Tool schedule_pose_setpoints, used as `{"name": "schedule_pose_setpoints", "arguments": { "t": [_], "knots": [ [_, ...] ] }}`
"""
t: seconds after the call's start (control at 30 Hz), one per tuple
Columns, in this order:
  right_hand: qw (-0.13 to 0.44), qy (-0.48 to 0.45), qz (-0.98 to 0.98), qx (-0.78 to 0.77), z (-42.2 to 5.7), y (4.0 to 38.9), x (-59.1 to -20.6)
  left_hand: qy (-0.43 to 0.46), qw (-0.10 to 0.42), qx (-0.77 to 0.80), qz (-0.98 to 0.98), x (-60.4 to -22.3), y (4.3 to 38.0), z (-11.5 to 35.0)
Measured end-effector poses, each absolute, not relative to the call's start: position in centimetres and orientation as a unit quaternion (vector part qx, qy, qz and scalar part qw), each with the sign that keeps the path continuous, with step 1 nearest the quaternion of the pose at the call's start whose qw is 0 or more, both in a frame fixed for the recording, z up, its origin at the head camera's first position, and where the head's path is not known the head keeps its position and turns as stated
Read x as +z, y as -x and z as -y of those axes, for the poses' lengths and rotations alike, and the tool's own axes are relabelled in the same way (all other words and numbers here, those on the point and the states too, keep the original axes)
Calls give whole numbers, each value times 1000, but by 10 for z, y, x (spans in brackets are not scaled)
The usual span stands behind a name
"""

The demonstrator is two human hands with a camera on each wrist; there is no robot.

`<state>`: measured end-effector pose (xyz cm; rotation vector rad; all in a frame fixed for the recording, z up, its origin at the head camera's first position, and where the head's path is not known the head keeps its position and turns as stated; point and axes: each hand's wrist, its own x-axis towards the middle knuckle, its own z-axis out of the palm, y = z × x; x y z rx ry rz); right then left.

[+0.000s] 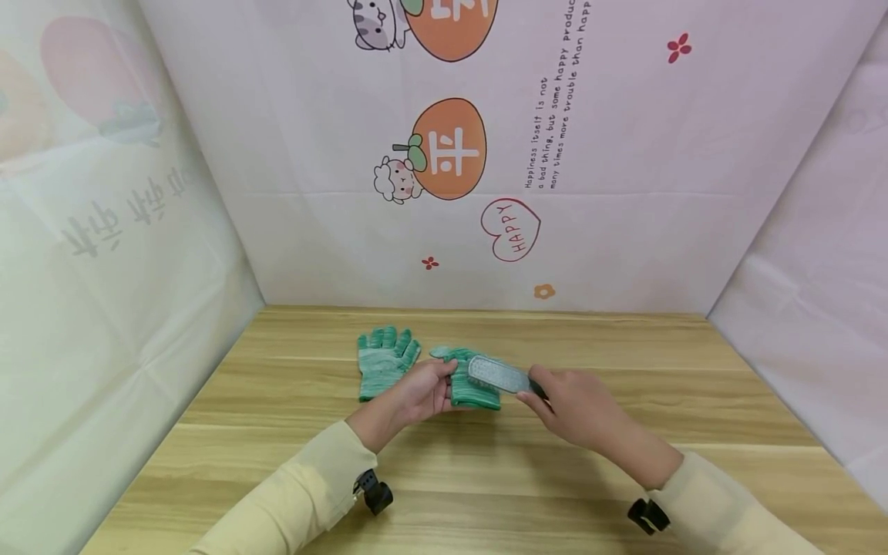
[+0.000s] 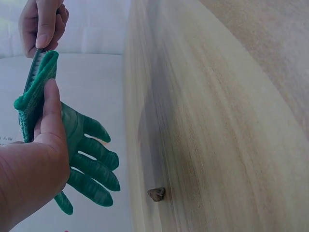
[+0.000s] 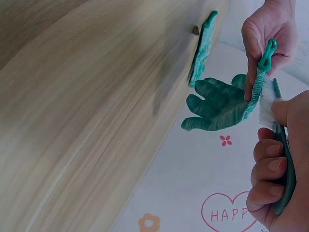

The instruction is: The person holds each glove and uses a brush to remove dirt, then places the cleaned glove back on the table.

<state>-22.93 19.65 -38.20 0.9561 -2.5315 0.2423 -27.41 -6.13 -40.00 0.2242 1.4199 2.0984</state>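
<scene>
My left hand (image 1: 425, 389) holds a green-and-white knit glove (image 1: 475, 395) by its cuff area, thumb on one face, above the wooden table. The glove's fingers (image 2: 96, 166) spread away from my hand in the left wrist view. In my right hand (image 1: 581, 407) is a brush with a dark green handle (image 3: 286, 181); my fingers curl round it. White bristles (image 3: 266, 104) meet the glove's cuff side, and the grey back of the brush (image 1: 499, 375) faces up in the head view. A second matching glove (image 1: 381, 370) lies flat on the table, left of my left hand.
The wood-grain table (image 1: 486, 478) is bounded by a printed white cloth backdrop (image 1: 610, 247) behind and white cloth on both sides. A small brown lump or mark (image 2: 156, 194) shows on the tabletop in the left wrist view; its kind is unclear.
</scene>
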Motion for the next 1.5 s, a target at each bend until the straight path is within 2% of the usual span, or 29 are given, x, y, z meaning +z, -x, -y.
{"name": "schedule_pose_setpoints", "arguments": {
  "t": [0.6, 0.9, 1.5],
  "knots": [
    [192, -325, 922, 84, -207, 226, -379, -83, 283, 784, -546, -396, 275, 68],
    [191, -321, 924, 81, -194, 231, -369, -88, 290, 782, -544, -399, 275, 66],
    [190, -341, 917, 79, -195, 233, -378, -83, 293, 781, -545, -401, 277, 65]
  ]
}}
